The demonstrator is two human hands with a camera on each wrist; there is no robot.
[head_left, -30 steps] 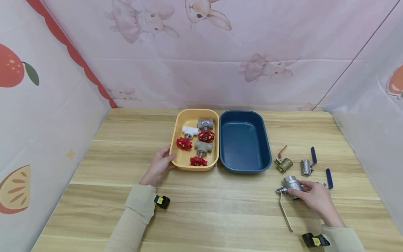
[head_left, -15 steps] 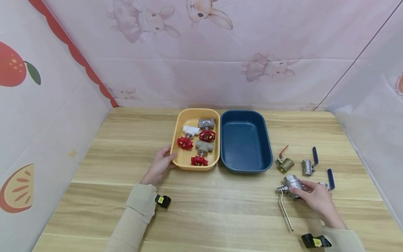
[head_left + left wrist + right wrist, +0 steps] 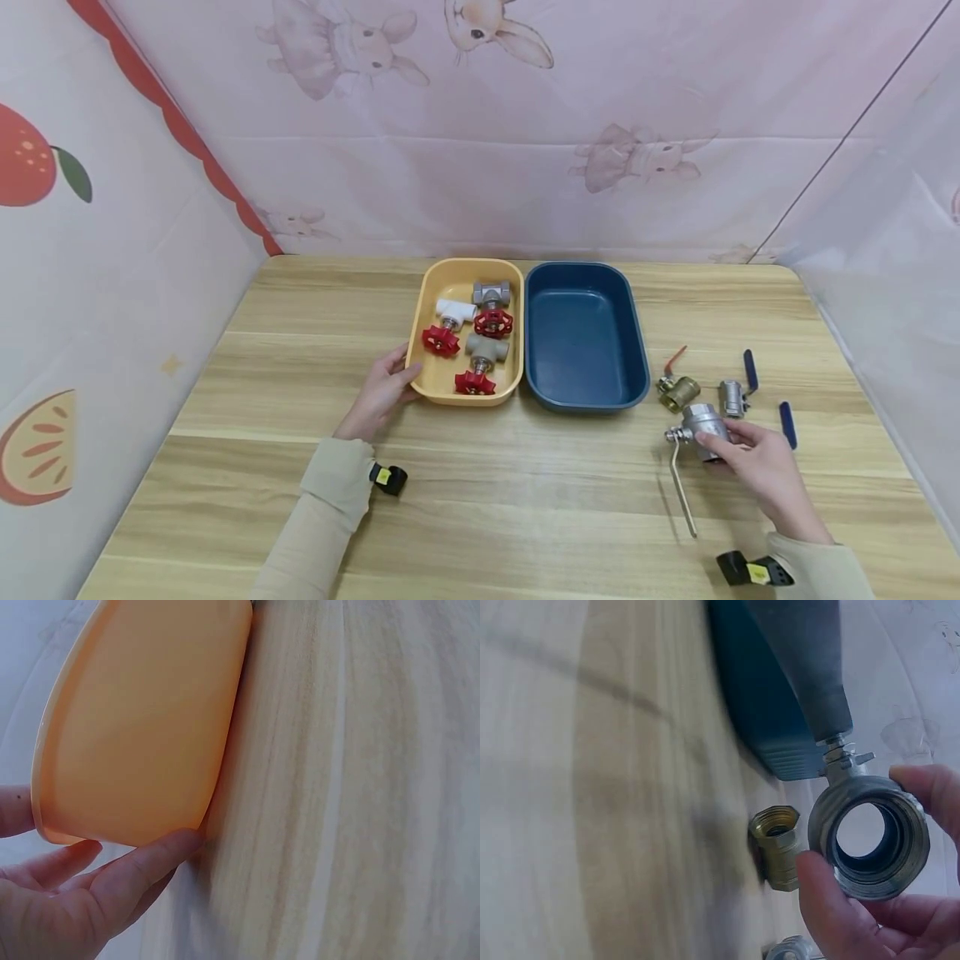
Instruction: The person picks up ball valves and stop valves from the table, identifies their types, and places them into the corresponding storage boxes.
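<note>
Right hand (image 3: 767,471) holds large valve (image 3: 705,427); brass valve (image 3: 681,394) between it and blue tray (image 3: 585,346).

Smooth, low-sheen plastic on the blue tray (image 3: 581,346) and the yellow tray (image 3: 454,283) to its left; bright silvery metal on the large valve (image 3: 703,423), brass-coloured metal on the orange-handled valve (image 3: 681,394), both right of the blue tray; smooth wood grain on the tabletop (image 3: 525,500) beneath; creased sheeting on the backdrop (image 3: 510,196) behind.

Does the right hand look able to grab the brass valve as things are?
Probably not yet: the right hand holds the silver valve. With that set down, likely yes: the brass valve lies close by, uncovered.
</note>
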